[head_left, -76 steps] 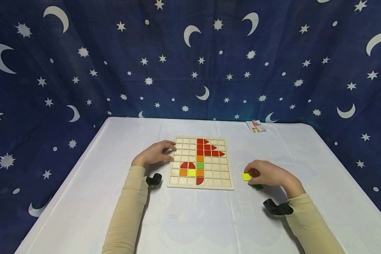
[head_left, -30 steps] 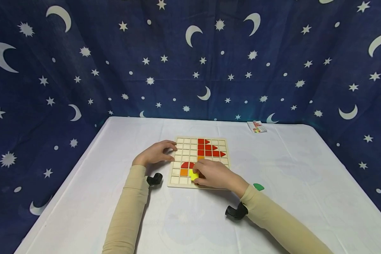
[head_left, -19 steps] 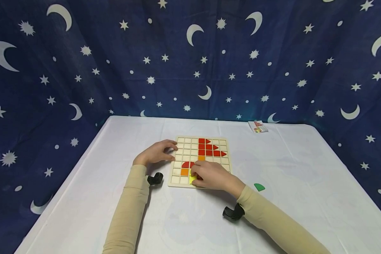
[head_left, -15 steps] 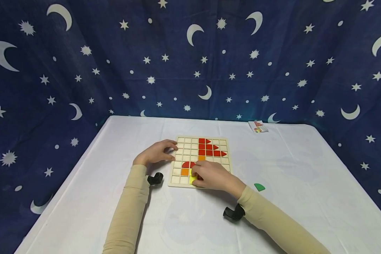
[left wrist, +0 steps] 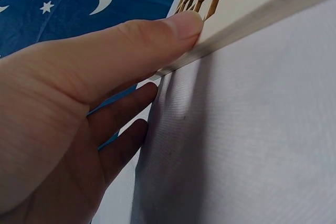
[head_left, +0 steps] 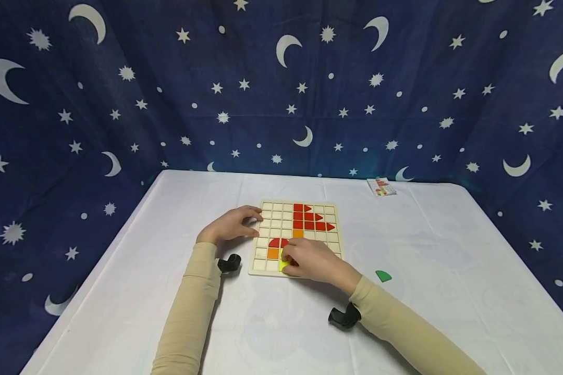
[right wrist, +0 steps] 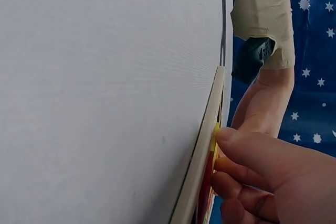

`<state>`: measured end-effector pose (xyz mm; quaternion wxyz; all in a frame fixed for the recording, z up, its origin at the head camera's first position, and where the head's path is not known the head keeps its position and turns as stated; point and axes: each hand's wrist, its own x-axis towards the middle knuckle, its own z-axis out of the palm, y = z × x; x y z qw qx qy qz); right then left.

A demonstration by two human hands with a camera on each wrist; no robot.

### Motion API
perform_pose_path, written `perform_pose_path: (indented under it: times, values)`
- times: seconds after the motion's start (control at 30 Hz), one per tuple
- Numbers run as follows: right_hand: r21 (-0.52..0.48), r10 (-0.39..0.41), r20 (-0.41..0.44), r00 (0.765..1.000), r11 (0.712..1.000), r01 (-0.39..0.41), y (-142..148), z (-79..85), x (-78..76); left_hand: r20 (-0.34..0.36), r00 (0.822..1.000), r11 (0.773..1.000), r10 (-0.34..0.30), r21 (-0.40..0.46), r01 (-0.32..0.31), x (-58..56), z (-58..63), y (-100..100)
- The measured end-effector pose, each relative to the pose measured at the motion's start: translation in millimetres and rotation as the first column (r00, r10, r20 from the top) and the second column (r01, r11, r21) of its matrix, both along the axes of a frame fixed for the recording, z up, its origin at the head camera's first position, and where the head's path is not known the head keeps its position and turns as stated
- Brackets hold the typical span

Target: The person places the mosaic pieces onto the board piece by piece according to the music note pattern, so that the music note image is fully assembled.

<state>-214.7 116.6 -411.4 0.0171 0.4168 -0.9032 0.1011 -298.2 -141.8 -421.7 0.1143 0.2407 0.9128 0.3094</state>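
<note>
A wooden grid board (head_left: 311, 266) lies on the table with coloured tiles in some of its cells. My right hand (head_left: 321, 263) is over its near part, thumb and fingertips pinching a yellow square tile (head_left: 283, 266) at a cell in the bottom row. In the right wrist view, the thumb touches the edge of that yellow tile, low over the board. My left hand (head_left: 232, 224) rests at the board's left edge. Its thumb (left wrist: 181, 27) touches the rim in the left wrist view, with the other fingers loosely bent alongside. The right hand hides several cells.
A green quarter-round tile (head_left: 383, 276) lies on the white tablecloth right of the board. A small pattern card (head_left: 381, 187) is near the table's back edge. Red pieces (head_left: 309, 225) fill several upper cells. A dark star-and-moon curtain (head_left: 244, 94) hangs behind.
My right hand has picked up the yellow tile right of the board and carried it left to the bottom row, leaving the green tile uncovered. The left hand has stayed at the edge.
</note>
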Motion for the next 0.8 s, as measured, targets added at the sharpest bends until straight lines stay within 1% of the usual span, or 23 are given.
perform_pose_path:
  times: [0.1, 0.2, 0.3, 0.4, 0.47, 0.57, 0.67, 0.73, 0.8]
  values:
    - [0.005, -0.028, 0.016, 0.999, 1.0, 0.028, 6.2, 3.1, 0.4, 0.002, 1.0, 1.0, 0.007, 0.001, -0.007, 0.4, 0.6, -0.1]
    - [0.008, -0.08, 0.062, 0.995, 0.997, 0.08, 20.7, 8.1, 0.6, 0.001, 1.0, 1.0, 0.01, 0.001, -0.01, 1.0, 1.1, -0.2]
    - [0.019, -0.13, 0.126, 0.983, 0.991, 0.129, 45.2, 14.8, 1.0, -0.003, 1.0, 1.0, 0.009, -0.002, -0.009, 1.1, 0.9, 0.3]
    - [0.042, -0.162, 0.206, 0.965, 0.987, 0.157, 76.9, 21.7, 0.8, -0.006, 1.0, 1.0, 0.01, -0.004, -0.01, 0.8, -0.1, 0.4]
    - [0.065, -0.184, 0.28, 0.942, 0.983, 0.172, 99.6, 26.5, 0.9, -0.011, 1.0, 1.0, 0.008, -0.004, -0.008, 0.4, -0.8, 0.7]
    - [0.103, -0.227, 0.383, 0.896, 0.974, 0.203, 130.1, 32.3, 1.4, -0.015, 1.0, 1.0, 0.007, -0.002, -0.007, 0.1, -1.1, 0.8]
    - [0.141, -0.261, 0.441, 0.859, 0.965, 0.221, 154.1, 36.7, 3.7, -0.013, 1.0, 1.0, 0.009, -0.001, -0.009, 0.8, -0.6, 0.9]
    - [0.169, -0.278, 0.464, 0.841, 0.96, 0.224, 165.5, 39.0, 6.4, -0.005, 1.0, 1.0, 0.016, -0.002, -0.016, 1.4, -0.3, 1.1]
    - [0.197, -0.297, 0.492, 0.818, 0.954, 0.227, 173.4, 39.6, 9.0, -0.004, 1.0, 1.0, 0.017, -0.003, -0.017, 2.2, -0.4, 1.3]
